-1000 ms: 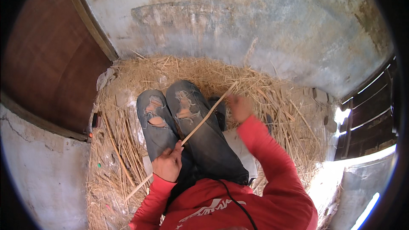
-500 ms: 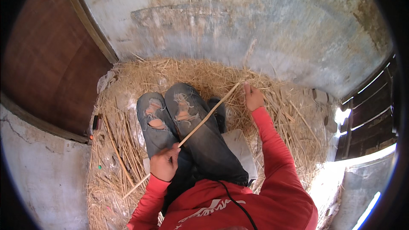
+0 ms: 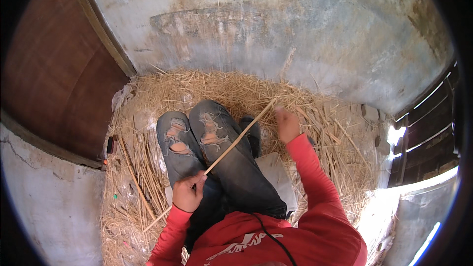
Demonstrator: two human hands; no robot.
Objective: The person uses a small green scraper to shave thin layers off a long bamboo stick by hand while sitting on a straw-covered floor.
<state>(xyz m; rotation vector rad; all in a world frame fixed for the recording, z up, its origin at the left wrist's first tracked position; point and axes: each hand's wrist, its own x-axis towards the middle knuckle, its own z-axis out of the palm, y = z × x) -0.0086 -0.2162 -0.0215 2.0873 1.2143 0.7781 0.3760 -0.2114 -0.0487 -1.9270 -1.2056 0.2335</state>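
Observation:
My left hand (image 3: 188, 193) is closed round a long, thin, pale stalk (image 3: 231, 147). The stalk slants across my lap, its lower end running past my left wrist toward the straw and its upper end rising beyond my right knee. Near that upper end is my right hand (image 3: 287, 125), slightly blurred, with its fingers drawn together. Its fingertips lie just beside the stalk's tip, apart from it as far as I can see. Whatever they may pinch is too small or hidden to make out.
Loose straw (image 3: 217, 80) covers the floor around my torn jeans (image 3: 236, 172). More long stalks (image 3: 143, 177) lie to my left. A weathered wall (image 3: 295, 19) stands ahead, a brown door (image 3: 54, 69) at the left, dark slats (image 3: 428, 133) at the right and bricks (image 3: 369, 112) near them.
My right hand has shifted slightly down and left, and its fingers are more blurred. The stalk stays in my left hand, its upper end a little lower.

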